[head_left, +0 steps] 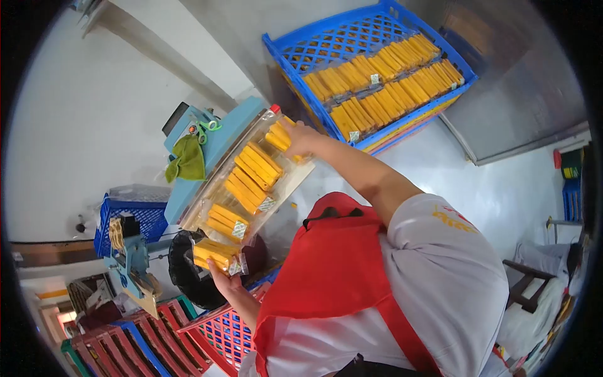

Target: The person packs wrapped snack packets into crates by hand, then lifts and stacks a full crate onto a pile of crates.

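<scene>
My left hand (227,280) grips the near end of the row, its fingers on a clear plastic pack of yellow sticks (213,251) with a small white-and-green label. At the far end my right hand (300,139) is closed on another pack of yellow sticks (277,137), its fingers partly hiding it. Between my hands, several more bagged packs (246,182) lie in a slanting line on a pale shelf (295,178). The shelf runs along a light-blue sealing machine (217,154). Green-handled scissors (207,131) and a green cloth (187,158) rest on the machine.
A blue crate (370,146) at the upper right holds two rows of filled packs. A black-lined bin (185,270) stands below the shelf's near end. Red crates (229,333) are at the lower left, with a blue basket (147,217) behind the bin.
</scene>
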Motion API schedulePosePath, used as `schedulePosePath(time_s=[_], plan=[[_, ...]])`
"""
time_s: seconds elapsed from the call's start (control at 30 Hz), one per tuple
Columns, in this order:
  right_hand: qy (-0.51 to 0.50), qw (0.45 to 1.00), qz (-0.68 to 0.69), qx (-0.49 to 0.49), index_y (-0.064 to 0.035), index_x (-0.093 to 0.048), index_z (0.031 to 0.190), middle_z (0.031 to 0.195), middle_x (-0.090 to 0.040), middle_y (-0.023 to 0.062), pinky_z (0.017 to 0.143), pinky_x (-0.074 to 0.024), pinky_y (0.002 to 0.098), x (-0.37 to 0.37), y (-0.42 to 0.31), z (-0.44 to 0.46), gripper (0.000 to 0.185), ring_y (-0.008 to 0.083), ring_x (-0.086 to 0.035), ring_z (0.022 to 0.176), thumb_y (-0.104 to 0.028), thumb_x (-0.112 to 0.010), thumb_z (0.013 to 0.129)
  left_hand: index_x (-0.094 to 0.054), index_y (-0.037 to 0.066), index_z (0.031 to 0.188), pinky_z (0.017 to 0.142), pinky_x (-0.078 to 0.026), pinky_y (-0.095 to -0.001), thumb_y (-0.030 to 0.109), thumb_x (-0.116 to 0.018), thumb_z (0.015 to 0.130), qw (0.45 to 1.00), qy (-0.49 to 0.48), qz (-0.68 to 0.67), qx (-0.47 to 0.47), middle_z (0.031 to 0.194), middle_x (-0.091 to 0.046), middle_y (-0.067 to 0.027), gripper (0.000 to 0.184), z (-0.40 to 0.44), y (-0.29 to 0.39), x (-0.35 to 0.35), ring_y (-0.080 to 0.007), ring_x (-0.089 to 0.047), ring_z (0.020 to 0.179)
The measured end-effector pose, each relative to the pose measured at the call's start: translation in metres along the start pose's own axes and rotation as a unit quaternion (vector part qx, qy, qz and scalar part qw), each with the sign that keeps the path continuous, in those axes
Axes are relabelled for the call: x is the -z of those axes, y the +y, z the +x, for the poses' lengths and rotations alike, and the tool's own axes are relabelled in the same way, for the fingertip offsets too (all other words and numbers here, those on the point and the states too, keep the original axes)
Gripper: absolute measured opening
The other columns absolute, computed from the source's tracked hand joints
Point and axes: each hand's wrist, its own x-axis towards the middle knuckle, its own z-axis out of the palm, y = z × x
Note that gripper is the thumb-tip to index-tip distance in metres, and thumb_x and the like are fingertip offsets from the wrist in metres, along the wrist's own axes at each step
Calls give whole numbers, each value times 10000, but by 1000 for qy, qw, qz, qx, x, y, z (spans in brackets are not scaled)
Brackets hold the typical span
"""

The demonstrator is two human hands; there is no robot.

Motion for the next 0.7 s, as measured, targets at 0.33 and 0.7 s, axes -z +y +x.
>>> schedulePosePath(time_s=[0.33,0.7], plan=[[-122,863,466,151,-26,-172,1275,1208,-380,113,914,-306,291,-5,42,21,836,184,-372,1111,-26,-660,595,-370,78,1188,799,-424,-417,342,-447,830,994,27,-106,-29,1149,-460,-89,451,-38,-1,-18,-257,-477,1003],[-67,948,191,246,74,-97,1262,1205,-325,282,898,-328,339,-38,-98,-22,1001,324,-385,1095,-290,-705,554,-361,31,1166,778,-440,-361,164,-444,843,992,-68,75,-80,1066,-496,-101,359,7,12,-85,-221,-517,945]])
